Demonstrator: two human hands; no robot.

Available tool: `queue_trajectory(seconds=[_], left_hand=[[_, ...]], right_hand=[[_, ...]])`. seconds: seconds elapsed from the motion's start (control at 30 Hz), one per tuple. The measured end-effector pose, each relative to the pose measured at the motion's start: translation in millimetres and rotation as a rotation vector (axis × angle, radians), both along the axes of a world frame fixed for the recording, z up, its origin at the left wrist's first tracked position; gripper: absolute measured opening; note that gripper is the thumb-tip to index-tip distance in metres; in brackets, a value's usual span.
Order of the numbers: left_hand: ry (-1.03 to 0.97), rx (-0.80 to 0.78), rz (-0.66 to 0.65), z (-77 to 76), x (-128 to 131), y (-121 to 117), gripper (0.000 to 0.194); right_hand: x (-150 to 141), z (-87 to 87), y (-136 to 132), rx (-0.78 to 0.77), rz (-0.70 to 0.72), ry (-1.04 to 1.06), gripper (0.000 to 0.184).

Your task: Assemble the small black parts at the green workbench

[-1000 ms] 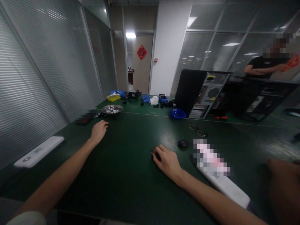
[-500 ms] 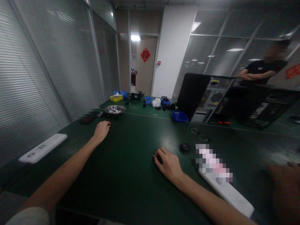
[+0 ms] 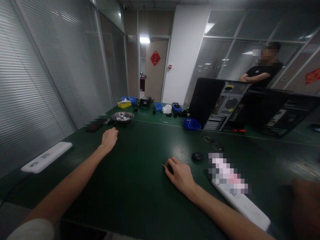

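My left hand [image 3: 109, 138] rests on the dark green table [image 3: 140, 186] with its fingers curled into a loose fist; what it holds, if anything, is hidden. My right hand [image 3: 180, 175] lies nearer the middle, fingers closed on a small dark tool [image 3: 166, 166] whose thin metal tip pokes out to the left. A small round black object [image 3: 197, 156] sits just right of that hand. A pair of glasses [image 3: 213, 142] lies beyond it.
A white power strip [image 3: 46, 156] lies at the left edge, another white strip [image 3: 241, 203] to the right. A metal bowl [image 3: 122, 116], blue bins [image 3: 192, 124] and open computer cases [image 3: 220, 105] stand farther back. A person [image 3: 260, 71] stands behind the cases.
The view has shifted slightly. The person in the background has moved to the left. My hands have stayed in place on the table.
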State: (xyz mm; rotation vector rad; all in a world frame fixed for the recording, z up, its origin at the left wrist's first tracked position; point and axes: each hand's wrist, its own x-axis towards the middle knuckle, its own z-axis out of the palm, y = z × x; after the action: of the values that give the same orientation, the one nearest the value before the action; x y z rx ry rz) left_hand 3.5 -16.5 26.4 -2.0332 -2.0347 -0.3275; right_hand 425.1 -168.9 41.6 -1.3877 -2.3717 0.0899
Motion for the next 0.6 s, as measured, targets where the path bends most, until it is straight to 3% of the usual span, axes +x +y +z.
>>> queue_trajectory(seconds=[0.37,0.6], left_hand=[[-0.074,-0.033,-0.013,8.9,7.8,-11.6,0.035],[-0.096,-0.007,0.050,8.3,4.6,-9.4,0.036]], right_hand=[[-1.3,2.6,-1.1,0.003,0.001,-0.009,0.014],[-0.2,-1.4,-0.2,0.004,0.001,-0.013,0.013]])
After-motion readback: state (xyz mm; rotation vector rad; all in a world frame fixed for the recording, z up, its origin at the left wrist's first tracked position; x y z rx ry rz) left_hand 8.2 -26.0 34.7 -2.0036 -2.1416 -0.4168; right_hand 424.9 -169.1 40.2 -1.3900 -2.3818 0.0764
